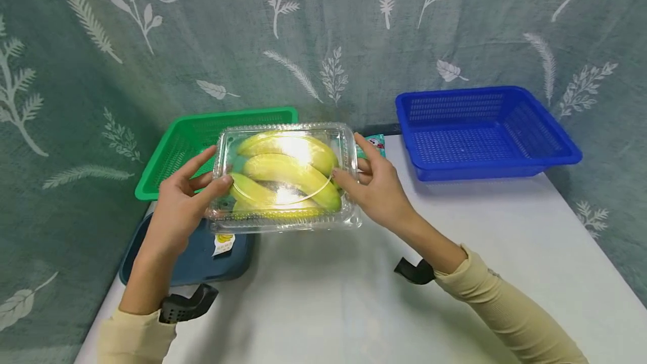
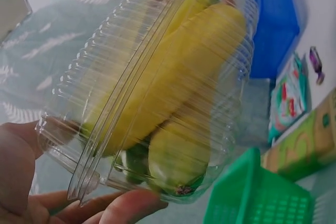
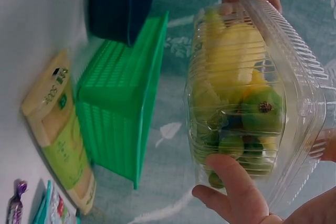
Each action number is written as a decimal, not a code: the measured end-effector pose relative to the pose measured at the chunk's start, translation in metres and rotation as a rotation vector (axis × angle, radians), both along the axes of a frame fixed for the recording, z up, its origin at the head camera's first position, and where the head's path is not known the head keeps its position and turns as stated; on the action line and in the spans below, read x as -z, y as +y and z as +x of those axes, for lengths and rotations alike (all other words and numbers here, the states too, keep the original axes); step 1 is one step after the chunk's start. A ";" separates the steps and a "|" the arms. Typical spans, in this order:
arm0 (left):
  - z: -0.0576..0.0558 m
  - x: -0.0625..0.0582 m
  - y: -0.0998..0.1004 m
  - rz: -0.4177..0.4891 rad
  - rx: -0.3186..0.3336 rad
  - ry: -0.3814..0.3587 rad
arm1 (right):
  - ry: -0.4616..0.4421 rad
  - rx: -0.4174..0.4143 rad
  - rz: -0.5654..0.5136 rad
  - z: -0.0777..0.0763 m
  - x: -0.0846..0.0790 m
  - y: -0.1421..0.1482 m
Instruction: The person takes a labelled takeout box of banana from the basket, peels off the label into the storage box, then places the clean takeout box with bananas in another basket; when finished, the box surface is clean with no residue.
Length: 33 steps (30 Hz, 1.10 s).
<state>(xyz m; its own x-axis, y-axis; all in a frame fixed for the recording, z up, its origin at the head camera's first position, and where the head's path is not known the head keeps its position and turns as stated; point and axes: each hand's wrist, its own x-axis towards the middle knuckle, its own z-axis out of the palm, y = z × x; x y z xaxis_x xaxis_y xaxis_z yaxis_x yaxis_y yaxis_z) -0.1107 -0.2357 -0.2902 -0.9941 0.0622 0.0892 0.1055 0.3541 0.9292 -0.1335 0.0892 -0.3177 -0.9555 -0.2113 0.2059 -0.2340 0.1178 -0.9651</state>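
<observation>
A clear plastic clamshell box [image 1: 349, 223] with several yellow-green bananas [image 1: 283, 170] inside is held up above the table, its lid closed. My left hand [image 1: 174, 206] grips its left end, the thumb on the lid side. At the other end my right hand [image 1: 379, 187] holds it, thumb in front and fingers behind. In the left wrist view, left fingers [image 2: 131, 208] support the box's edge. The right wrist view shows the right thumb [image 3: 231, 182] pressed against the box wall, beside the banana tips.
Behind the box stands a green basket [image 1: 177, 133]; a blue basket [image 1: 485, 170] is at the back right. A dark blue tray [image 1: 197, 271] with a banana-picture label [image 1: 223, 244] lies at left. A green-and-tan packet [image 3: 63, 145], teal packet [image 2: 287, 100] and purple-wrapped candy [image 2: 316, 65] lie on the table.
</observation>
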 end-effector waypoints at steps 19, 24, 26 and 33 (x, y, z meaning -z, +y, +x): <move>-0.027 -0.004 -0.054 0.144 -0.036 -0.039 | -0.020 -0.046 0.024 -0.039 -0.002 -0.052; -0.037 -0.008 -0.065 0.158 -0.061 -0.023 | -0.003 -0.021 0.041 -0.050 -0.002 -0.069; -0.041 -0.010 -0.069 0.166 -0.059 -0.019 | 0.003 -0.011 0.041 -0.055 -0.001 -0.074; -0.052 -0.013 -0.083 0.083 -0.137 -0.039 | -0.028 -0.024 0.062 -0.071 -0.001 -0.092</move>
<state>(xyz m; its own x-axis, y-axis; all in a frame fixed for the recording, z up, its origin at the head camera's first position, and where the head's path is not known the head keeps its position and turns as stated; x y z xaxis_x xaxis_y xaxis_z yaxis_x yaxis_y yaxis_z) -0.1624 -0.3184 -0.2775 -0.9956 -0.0800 0.0493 0.0246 0.2846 0.9583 -0.2042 -0.0032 -0.3165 -0.9553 -0.2453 0.1648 -0.2103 0.1726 -0.9623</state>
